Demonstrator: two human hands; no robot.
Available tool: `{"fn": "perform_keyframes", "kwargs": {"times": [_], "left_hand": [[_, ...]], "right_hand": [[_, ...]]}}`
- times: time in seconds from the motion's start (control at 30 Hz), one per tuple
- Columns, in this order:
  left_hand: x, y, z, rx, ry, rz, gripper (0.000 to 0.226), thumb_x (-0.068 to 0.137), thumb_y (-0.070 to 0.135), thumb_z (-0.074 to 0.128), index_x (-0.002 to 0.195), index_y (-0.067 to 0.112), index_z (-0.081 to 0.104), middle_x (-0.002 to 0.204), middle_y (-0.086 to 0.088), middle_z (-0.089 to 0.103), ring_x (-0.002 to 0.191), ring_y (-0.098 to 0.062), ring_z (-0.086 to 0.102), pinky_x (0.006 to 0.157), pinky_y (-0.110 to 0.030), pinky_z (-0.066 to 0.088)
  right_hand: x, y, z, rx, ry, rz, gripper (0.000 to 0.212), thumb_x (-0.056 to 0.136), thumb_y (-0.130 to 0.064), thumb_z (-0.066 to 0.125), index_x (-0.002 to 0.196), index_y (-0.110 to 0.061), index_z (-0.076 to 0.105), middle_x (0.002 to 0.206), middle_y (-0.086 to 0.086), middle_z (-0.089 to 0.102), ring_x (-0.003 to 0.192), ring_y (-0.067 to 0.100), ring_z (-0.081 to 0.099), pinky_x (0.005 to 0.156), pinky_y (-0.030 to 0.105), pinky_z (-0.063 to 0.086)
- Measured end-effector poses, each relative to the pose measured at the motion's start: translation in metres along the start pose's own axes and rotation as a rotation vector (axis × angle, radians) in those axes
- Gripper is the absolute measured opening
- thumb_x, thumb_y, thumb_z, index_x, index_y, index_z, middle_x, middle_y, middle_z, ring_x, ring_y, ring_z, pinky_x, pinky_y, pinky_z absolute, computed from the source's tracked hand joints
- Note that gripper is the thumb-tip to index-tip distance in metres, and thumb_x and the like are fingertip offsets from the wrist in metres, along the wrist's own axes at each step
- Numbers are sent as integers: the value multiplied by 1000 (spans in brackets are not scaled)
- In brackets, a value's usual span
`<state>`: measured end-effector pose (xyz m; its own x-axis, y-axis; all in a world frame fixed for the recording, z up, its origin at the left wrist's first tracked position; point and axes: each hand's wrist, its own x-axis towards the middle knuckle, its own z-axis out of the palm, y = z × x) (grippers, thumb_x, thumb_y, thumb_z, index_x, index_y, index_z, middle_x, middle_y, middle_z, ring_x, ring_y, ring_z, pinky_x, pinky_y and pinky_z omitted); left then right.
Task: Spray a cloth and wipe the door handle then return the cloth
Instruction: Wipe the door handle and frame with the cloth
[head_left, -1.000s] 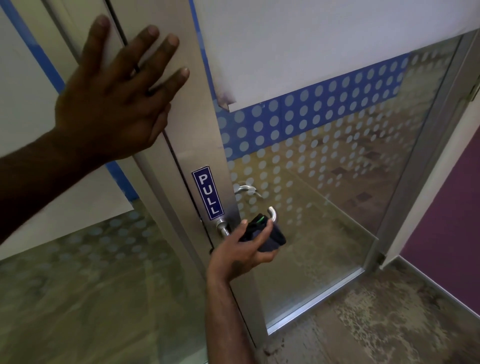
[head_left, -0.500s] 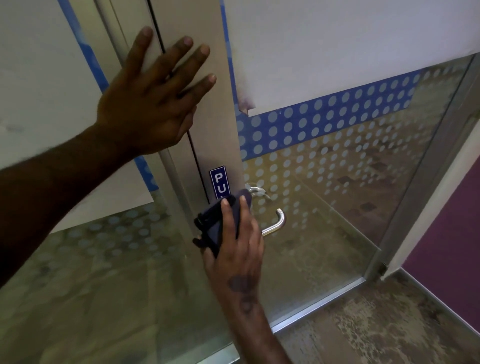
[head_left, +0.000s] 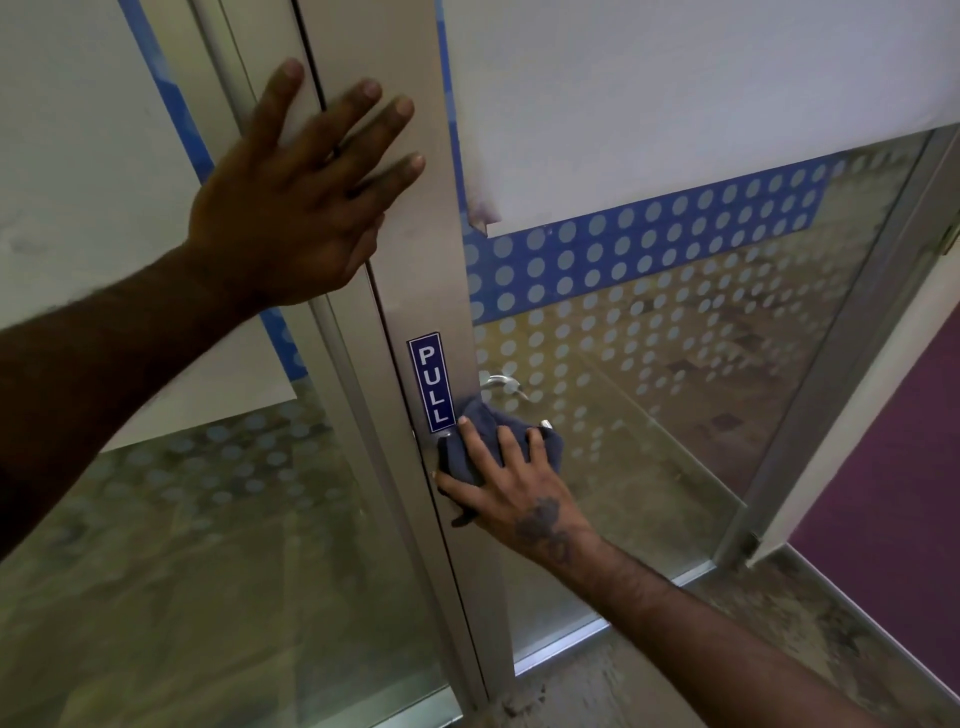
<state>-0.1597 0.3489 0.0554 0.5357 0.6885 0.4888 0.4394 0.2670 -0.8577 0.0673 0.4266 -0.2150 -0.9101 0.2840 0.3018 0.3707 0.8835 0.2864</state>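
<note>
Two hands in use. Left hand (head_left: 296, 208): flat and open, fingers spread on the door frame (head_left: 415, 249), bracing. Right hand (head_left: 511, 486): presses the dark cloth (head_left: 480, 421) onto the door handle (head_left: 546, 425), just below the PULL sticker (head_left: 431, 382). Wrap the cloth around the lever; you should cover underside and base too.

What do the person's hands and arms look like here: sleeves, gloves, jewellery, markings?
Both are bare: no gloves and no sleeves in view on either forearm. The right hand has a dark tattoo on its back, with more dark markings running down the wrist and forearm. The left hand shows no tattoo; a small dark mark between two fingers may be a ring, too blurred to tell. No watch or bracelet shows.
</note>
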Motion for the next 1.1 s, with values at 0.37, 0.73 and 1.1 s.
{"fn": "perform_keyframes", "kwargs": {"times": [0.37, 0.73, 1.1], "left_hand": [[-2, 1, 3, -5, 10, 2, 58, 111, 32, 37, 163, 9, 29, 166, -27, 30, 153, -46, 30, 116, -73, 28], [-6, 7, 28, -147, 214, 13, 63, 102, 29, 47, 160, 7, 38, 169, -23, 28, 155, -43, 28, 125, -66, 5], [11, 141, -124, -1673, -276, -372, 61, 92, 59, 57, 140, 21, 62, 144, 1, 61, 132, -20, 58, 102, -31, 42]], "right_hand": [[-47, 106, -8, 14, -138, 118, 86, 73, -48, 77, 145, -46, 31, 148, 28, 42, 115, 45, 56, 88, 58, 49], [-129, 80, -82, 71, -93, 320, 97, 68, -55, 76, 150, -35, 29, 151, 23, 42, 120, 42, 55, 90, 57, 48], [-190, -2, -169, 217, 114, 548, 128, 70, -64, 67, 155, -17, -16, 146, 5, 52, 117, 25, 59, 92, 44, 49]]}}
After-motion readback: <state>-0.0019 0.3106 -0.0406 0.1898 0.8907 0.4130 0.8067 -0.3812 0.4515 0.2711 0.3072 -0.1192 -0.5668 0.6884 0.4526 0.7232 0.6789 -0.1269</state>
